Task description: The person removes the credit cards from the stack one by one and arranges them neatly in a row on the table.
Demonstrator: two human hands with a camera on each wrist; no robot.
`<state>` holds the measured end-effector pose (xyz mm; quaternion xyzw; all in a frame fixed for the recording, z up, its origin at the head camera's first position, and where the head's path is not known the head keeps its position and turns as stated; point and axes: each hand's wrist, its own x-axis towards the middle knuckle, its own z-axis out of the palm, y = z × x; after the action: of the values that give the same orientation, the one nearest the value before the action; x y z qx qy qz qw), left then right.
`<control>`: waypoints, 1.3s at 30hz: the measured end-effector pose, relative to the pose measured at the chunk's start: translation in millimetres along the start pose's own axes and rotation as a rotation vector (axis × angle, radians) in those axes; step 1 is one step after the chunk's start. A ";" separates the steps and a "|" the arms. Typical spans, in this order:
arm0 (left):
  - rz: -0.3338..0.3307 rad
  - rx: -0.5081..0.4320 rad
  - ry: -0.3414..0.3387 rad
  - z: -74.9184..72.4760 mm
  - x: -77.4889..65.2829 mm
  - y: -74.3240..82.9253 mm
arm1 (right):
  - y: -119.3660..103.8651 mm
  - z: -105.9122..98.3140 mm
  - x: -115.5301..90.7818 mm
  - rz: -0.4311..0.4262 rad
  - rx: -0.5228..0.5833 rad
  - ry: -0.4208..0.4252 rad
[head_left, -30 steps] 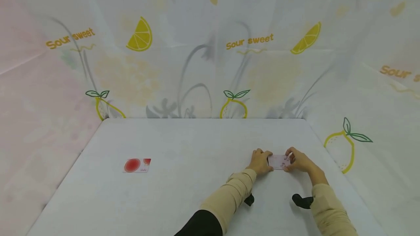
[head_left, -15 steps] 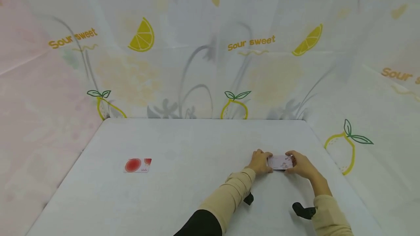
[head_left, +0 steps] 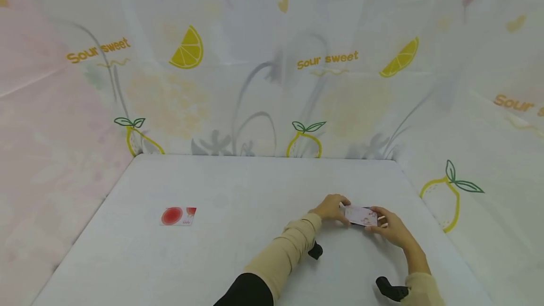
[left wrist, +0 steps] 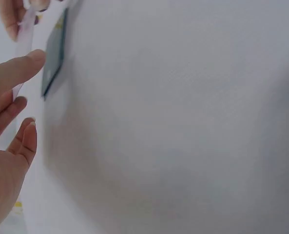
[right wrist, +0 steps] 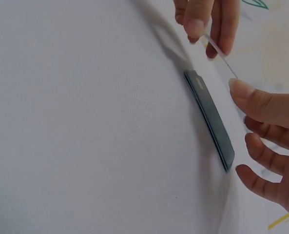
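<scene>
Both hands hold a pale pink card [head_left: 360,216] with a small printed pattern between them, close above the table. My left hand [head_left: 333,208] pinches its left end. At the right end, my right hand [head_left: 394,228] has the card between thumb and fingers. In the right wrist view the card [right wrist: 226,63] shows almost edge-on. Just beneath it lies a flat, dark teal piece [right wrist: 211,122], thin, layered at its edge and with a small notch at one end; in the head view the card mostly hides it.
A white and red card [head_left: 177,216] lies flat on the left half of the white table [head_left: 255,249]. A cloth backdrop [head_left: 238,84] with lemon prints rises at the back and both sides. Black camera mounts [head_left: 315,250] stick out from the wrists.
The pink card has come up off the dark piece and tilted, its right end drawn toward me. My right hand has moved nearer to me, and the left has shifted slightly left.
</scene>
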<state>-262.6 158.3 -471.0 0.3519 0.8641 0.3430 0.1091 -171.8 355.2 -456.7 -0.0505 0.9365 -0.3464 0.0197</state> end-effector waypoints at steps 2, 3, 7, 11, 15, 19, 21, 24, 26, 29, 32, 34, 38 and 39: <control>0.016 -0.022 -0.014 -5.9 -0.4 -0.9 | -1.5 2.7 -0.9 0.010 0.019 0.011; 0.020 -0.023 -0.020 -8.0 -0.5 -1.5 | -2.2 4.0 -1.4 0.016 0.029 0.017; 0.027 -0.021 -0.026 -12.6 -1.1 -3.8 | -6.6 6.2 -2.4 0.014 0.047 0.028; 0.022 -0.029 -0.022 -15.6 -2.7 -2.7 | -11.1 7.4 -4.4 0.018 0.043 0.056; 0.040 -0.046 -0.009 -19.0 -5.1 0.7 | -13.8 7.1 -6.9 0.010 0.017 0.097; 0.055 -0.083 0.013 -19.4 -7.5 1.9 | -16.0 4.9 -9.2 -0.020 -0.009 0.124; 0.048 -0.107 0.019 -19.6 -9.1 2.6 | -17.3 3.8 -9.9 -0.034 -0.010 0.128; 0.035 -0.121 0.022 -20.5 -11.9 3.7 | -18.9 3.4 -10.6 -0.036 -0.011 0.124; 0.029 -0.120 0.022 -21.8 -14.1 4.0 | -20.1 3.9 -11.0 -0.030 -0.008 0.118; 0.030 -0.119 0.027 -23.1 -17.3 3.0 | -22.2 5.1 -11.9 -0.022 0.003 0.109; 0.044 -0.120 0.039 -24.1 -19.4 0.9 | -25.2 5.6 -12.1 -0.027 0.012 0.107; 0.055 -0.119 0.047 -24.8 -20.8 -0.3 | -27.6 5.7 -12.2 -0.031 0.017 0.106; 0.076 -0.110 0.060 -27.7 -23.7 -1.3 | -33.2 5.1 -11.5 -0.040 0.012 0.111; 0.078 -0.110 0.063 -28.8 -24.3 -1.4 | -34.7 4.8 -11.5 -0.044 0.013 0.114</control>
<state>-258.0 126.1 -451.9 0.3676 0.8327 0.4046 0.0876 -157.2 327.1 -437.8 -0.0511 0.9325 -0.3551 -0.0408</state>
